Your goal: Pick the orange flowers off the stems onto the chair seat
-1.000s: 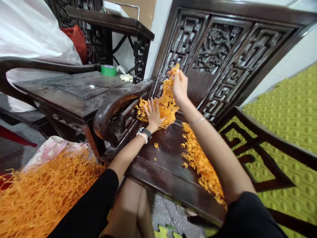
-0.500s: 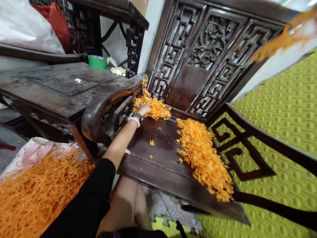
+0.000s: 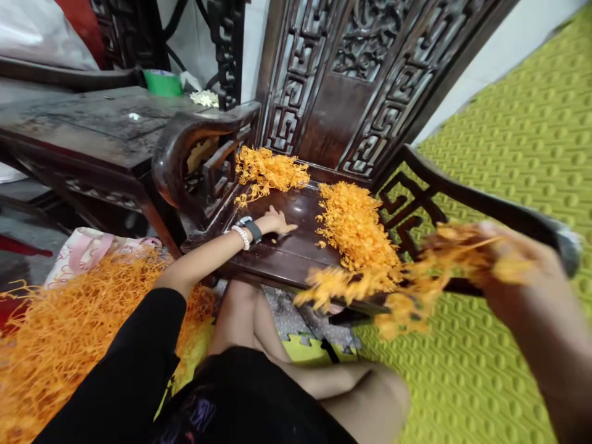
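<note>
Strand heaps (image 3: 358, 225) on chair (image 3: 300, 206), table (image 3: 102, 129) left

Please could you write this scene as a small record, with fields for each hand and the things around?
left hand: fingers spread, at the dark wooden chair seat; contact unclear
right hand: blurred, holding a bunch of orange strands
piles on seat: smaller orange pile towards the back; larger orange pile to its right
side table: holds a green tape roll
lower left: heap of long orange strands beside a white-and-pink bag
</note>
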{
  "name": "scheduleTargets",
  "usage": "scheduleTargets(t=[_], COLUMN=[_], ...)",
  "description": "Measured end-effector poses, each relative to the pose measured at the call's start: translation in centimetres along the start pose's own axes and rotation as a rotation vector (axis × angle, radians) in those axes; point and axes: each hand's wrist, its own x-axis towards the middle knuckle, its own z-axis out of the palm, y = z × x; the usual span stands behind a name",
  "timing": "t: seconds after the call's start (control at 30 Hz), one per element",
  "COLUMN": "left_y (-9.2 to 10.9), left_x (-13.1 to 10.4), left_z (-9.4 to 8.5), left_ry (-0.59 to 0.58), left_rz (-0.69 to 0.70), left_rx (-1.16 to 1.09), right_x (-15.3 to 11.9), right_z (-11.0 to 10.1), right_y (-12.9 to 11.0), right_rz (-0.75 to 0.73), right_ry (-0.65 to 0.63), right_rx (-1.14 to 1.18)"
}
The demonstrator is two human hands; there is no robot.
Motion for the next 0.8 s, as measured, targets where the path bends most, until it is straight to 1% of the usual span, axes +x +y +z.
scheduleTargets(t=[0.03, 0.1, 0.17, 0.23, 0.3, 0.33, 0.37, 0.43, 0.5, 0.57, 0.63, 0.7, 0.73, 0.8], left_y=[1.2, 3.9, 7.1, 10.1, 12.3, 13.0, 13.2, 12.5, 10.6, 8.3, 6.6, 6.1, 6.4, 7.9], left_x=[-0.5, -1.2, -1.4, -1.3, -1.2, -1.3, -1.5, -2.3, -3.5, -4.9, -6.3, -7.4, -7.7, -7.6], left_z=[1.9, 4.8, 6.8, 7.9, 7.9, 7.6, 7.1, 5.7, 4.5, 4.2, 4.9, 6.4, 7.2, 8.7], left_ry=[-0.032, -0.056, -0.051, -0.05, -0.052, -0.048, -0.038, -0.001, 0.065, 0.119, 0.122, 0.069, 0.04, 0.002], left_rz=[0.006, 0.04, 0.082, 0.101, 0.106, 0.11, 0.124, 0.18, 0.255, 0.272, 0.193, 0.105, 0.085, 0.055], left_rx=[-0.008, -0.033, -0.064, -0.09, -0.101, -0.101, -0.099, -0.089, -0.064, -0.024, 0.0, -0.015, -0.037, -0.109], right_x=[-1.1, -3.3, -5.1, -6.4, -7.5, -7.9, -8.3, -9.0, -9.7, -10.2, -10.7, -11.3, -11.6, -12.5], right_z=[-0.3, -0.7, -1.1, -1.9, -3.3, -4.3, -5.2, -7.1, -8.4, -8.9, -8.2, -6.6, -5.6, -3.5], right_y=[0.9, 2.7, 4.0, 4.9, 5.8, 6.3, 6.9, 8.6, 10.8, 13.5, 15.9, 17.8, 18.4, 19.1], right_rz=[0.036, 0.041, 0.055, 0.093, 0.104, 0.1, 0.102, 0.101, 0.083, 0.047, 0.008, -0.023, -0.033, -0.034], right_ry=[-0.011, -0.025, -0.017, 0.002, 0.03, 0.046, 0.052, 0.056, 0.048, 0.034, 0.02, 0.021, 0.033, 0.061], right_rx=[0.022, 0.084, 0.162, 0.238, 0.316, 0.362, 0.411, 0.501, 0.559, 0.584, 0.609, 0.65, 0.674, 0.728])
